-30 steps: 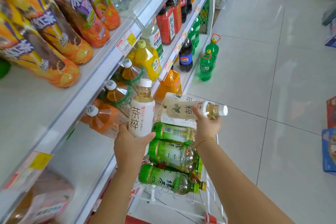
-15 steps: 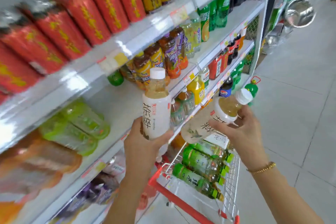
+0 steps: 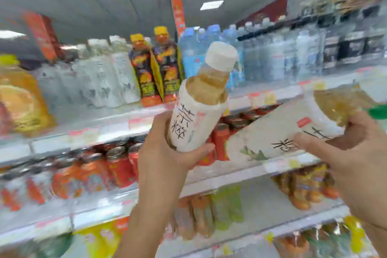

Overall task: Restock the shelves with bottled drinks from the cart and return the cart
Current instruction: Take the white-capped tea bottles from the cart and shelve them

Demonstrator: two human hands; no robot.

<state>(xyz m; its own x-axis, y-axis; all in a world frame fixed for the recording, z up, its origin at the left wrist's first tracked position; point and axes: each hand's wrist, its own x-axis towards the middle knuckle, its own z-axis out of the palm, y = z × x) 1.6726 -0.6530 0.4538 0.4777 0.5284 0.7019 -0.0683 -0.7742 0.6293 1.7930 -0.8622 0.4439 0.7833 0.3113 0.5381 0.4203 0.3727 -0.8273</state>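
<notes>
- Judging from both bottles raised toward the racks, the step in hand is placing them. It would go best one at a time: stand each on its base, label outward, and let go only once it sits steady behind the rail.
- The left hand (image 3: 165,153) is clamped low on a white-labelled tea bottle (image 3: 196,115), thumb under one side and fingers curled round the other. The bottle leans with its white cap up and to the right. A grip this low lets the top swing, so the base should lead onto the shelf.
- The right hand (image 3: 356,153) grips a second tea bottle (image 3: 293,130) of the same kind, thumb laid across the label. This one lies almost sideways with its neck toward the right edge, so it needs righting before it goes in.
- Beyond the hands stand the shelves (image 3: 104,125), blurred. A row of pale-labelled bottles (image 3: 100,81) on the upper level may be the matching stock, though the blur hides their print, with water bottles (image 3: 209,54) further right.
- The cart is out of view.
</notes>
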